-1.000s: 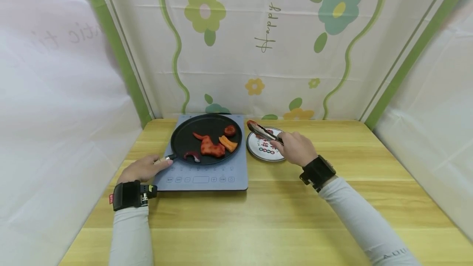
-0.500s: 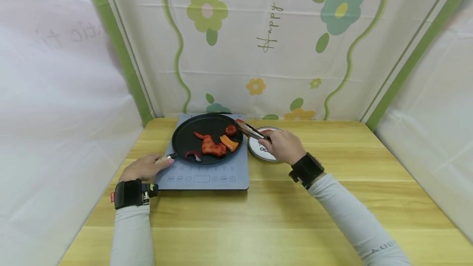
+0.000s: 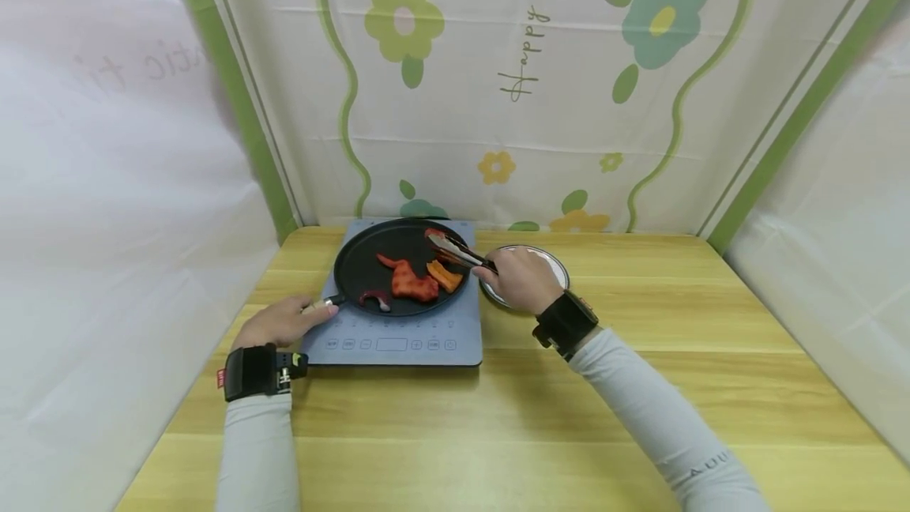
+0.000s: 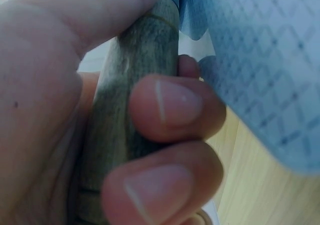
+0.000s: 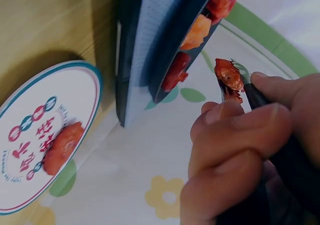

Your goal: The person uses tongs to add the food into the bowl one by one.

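Note:
My left hand (image 3: 283, 321) grips the wooden handle (image 4: 135, 70) of a black round frying pan (image 3: 362, 263), its fingers curled round it in the left wrist view. In my right hand (image 3: 524, 279) are tongs (image 3: 455, 250) with black grips, their metal tips pinching a reddish piece of food (image 5: 229, 75) above the pan's right side. Inside the pan lie a red wing-shaped piece (image 3: 412, 284), an orange piece (image 3: 444, 275) and a dark red curved piece (image 3: 374, 299). The tongs partly cover another red piece.
Beneath the pan is a pale blue induction cooker (image 3: 398, 350) on the wooden table (image 3: 455, 433). A white printed plate (image 5: 30, 110) holding one reddish-brown piece (image 5: 64, 147) stands right of the cooker, partly behind my right hand. Printed fabric (image 3: 455, 101) encloses the table.
My right hand has moved left with the tongs and the pinched food, from above the plate to over the pan. The left hand stays on the handle.

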Demonstrator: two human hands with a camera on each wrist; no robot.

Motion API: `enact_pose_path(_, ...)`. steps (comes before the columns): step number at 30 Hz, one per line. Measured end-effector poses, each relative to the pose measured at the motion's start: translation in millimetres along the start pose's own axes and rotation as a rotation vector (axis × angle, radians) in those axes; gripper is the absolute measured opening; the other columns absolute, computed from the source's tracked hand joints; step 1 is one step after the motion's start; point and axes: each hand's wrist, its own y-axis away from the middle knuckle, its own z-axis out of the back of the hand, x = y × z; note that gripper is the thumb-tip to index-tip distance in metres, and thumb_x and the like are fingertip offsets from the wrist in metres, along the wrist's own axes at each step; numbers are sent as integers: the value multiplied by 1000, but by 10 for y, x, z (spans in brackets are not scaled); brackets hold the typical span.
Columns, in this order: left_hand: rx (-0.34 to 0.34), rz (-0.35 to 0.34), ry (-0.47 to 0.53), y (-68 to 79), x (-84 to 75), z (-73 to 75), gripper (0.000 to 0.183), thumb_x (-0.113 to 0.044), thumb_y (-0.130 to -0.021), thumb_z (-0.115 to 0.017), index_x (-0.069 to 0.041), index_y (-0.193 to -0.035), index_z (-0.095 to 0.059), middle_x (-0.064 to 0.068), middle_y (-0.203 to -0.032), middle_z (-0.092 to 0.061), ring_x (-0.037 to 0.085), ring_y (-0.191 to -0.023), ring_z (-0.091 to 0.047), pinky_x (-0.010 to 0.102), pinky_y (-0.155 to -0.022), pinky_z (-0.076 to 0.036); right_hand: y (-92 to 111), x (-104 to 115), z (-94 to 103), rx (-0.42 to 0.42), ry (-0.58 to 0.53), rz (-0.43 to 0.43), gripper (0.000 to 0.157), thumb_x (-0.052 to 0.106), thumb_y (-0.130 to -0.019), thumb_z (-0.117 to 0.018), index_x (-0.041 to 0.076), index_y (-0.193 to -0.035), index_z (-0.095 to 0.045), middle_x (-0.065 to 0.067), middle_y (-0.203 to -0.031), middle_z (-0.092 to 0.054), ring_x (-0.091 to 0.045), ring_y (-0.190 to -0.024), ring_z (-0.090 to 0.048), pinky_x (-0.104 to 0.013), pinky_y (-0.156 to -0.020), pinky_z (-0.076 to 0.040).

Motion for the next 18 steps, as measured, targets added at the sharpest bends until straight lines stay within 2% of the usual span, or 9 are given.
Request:
enact_pose_path(5,2,7,9,0,-2,2,66,-64,-93,-43,-5,-119,-54,14,-115,-54,31,-101,-51,46,-80,-39,-85,126,-4,45,-20,-15,33,47,-97,-49,18,-83,-55,1,-60,-44,-13,-50,-42,-30,-48,-32)
enact_pose_path(10,3,6,4,5,-1,11,69,-64,-93,-43,-3,-123,-52,16,-118,-54,33,-103,-51,47,-81,-39,-142,236,-22,65,-30,-6,34,48,-97,-49,18,-82,-55,2,-61,-43,-12,-50,-43,-28,-48,-33)
enact_pose_path(18,-2,-6,10,-1,10,10,67,-65,-93,-42,-4,-118,-54,15,-113,-55,30,-97,-52,46,-77,-40,-209,413,-66,62,-24,41,29,44,-97,-52,19,-84,-56,2,-61,-46,-11,-50,-47,-28,-50,-36)
